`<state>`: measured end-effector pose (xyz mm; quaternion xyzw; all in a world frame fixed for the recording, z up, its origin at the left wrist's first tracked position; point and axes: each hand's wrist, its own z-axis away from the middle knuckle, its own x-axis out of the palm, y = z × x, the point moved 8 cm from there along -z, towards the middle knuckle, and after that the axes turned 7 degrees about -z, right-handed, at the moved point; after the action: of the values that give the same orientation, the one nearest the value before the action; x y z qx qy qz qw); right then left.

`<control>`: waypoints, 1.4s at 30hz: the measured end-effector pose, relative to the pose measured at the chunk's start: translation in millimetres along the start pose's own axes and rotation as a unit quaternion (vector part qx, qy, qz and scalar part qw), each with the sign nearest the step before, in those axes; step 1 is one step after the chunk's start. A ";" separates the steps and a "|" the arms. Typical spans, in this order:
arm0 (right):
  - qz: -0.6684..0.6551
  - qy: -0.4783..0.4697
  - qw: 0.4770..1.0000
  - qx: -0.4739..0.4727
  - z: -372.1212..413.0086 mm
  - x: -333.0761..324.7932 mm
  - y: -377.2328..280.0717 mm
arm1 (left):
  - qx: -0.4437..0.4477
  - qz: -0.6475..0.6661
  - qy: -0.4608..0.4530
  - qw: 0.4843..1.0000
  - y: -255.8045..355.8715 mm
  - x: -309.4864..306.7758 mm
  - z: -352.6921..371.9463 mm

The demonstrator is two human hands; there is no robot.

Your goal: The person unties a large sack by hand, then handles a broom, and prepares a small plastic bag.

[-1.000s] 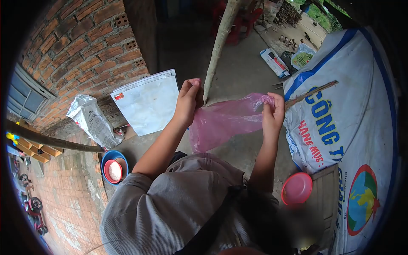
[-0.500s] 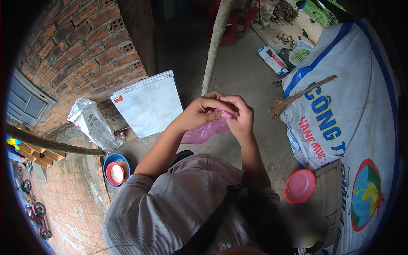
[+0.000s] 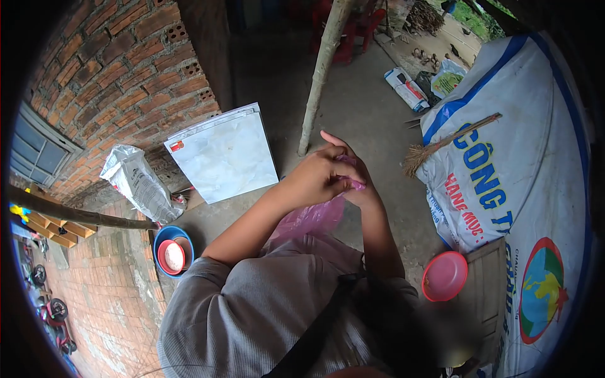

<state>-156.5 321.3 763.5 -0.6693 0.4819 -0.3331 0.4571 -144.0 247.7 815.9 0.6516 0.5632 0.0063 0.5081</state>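
Note:
A thin pink plastic bag (image 3: 312, 219) hangs in front of the grey shirt, its upper end bunched between my two hands. My left hand (image 3: 321, 175) has its fingers curled round the bunched plastic. Against it, on the right, my right hand (image 3: 358, 179) holds the same bunched end, with one finger pointing up and away. The fingers overlap, so part of the grip is hidden.
A wooden pole (image 3: 318, 82) stands just beyond my hands. Stacked white tiles (image 3: 224, 157) lean by the brick wall (image 3: 120, 75). Blue basin (image 3: 157, 252) and silver sack (image 3: 142, 186) are left; red basin (image 3: 445, 276), straw broom (image 3: 441, 146) and printed tarp (image 3: 542, 126) right.
My left hand has turned and shifted slightly right and down over the bunched plastic. A finger of my right hand now sticks up. The bag's loose part hangs lower, closer to the shirt.

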 end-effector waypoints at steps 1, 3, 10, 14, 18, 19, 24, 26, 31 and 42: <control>0.000 0.002 1.000 0.002 -0.6 3.5 1.1 | 0.000 0.002 -0.001 1.000 -1.6 -0.9 -1.1; 0.104 0.073 0.992 -0.016 -7.4 -1.7 -0.4 | 0.028 -0.039 0.046 0.998 -0.6 -11.3 -2.2; 0.257 0.177 0.948 -0.067 -10.4 -5.7 -1.1 | -0.128 -0.191 0.267 0.936 -37.0 -47.5 21.3; 0.290 0.167 0.924 -0.187 -18.8 13.8 -20.1 | -0.249 -0.166 0.306 0.904 -72.1 -62.2 41.7; 0.230 0.080 0.962 -0.123 -26.3 24.1 7.1 | -0.303 0.016 0.279 0.911 -104.4 -43.1 47.5; 0.185 0.087 0.978 -0.040 -27.0 23.9 21.4 | -0.330 0.024 0.253 0.909 -108.3 -36.9 46.8; 0.071 0.115 0.991 -0.004 -41.0 11.5 60.4 | -0.265 -0.079 0.249 0.928 -76.6 -54.5 27.4; -0.044 0.112 0.991 0.061 -47.4 9.4 65.8 | -0.224 -0.136 0.239 0.935 -66.7 -63.9 25.9; -0.272 0.074 0.928 0.245 -58.7 26.2 86.3 | -0.193 -0.212 0.160 0.945 -74.1 -77.4 37.5; -0.279 -0.046 0.939 0.197 -73.0 54.8 48.4 | -0.392 -0.088 0.127 0.907 -106.4 -88.6 93.5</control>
<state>-220.5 242.4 744.9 -0.6882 0.1785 -0.5044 0.4900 -199.5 104.9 749.5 0.3413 0.6301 0.2645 0.6454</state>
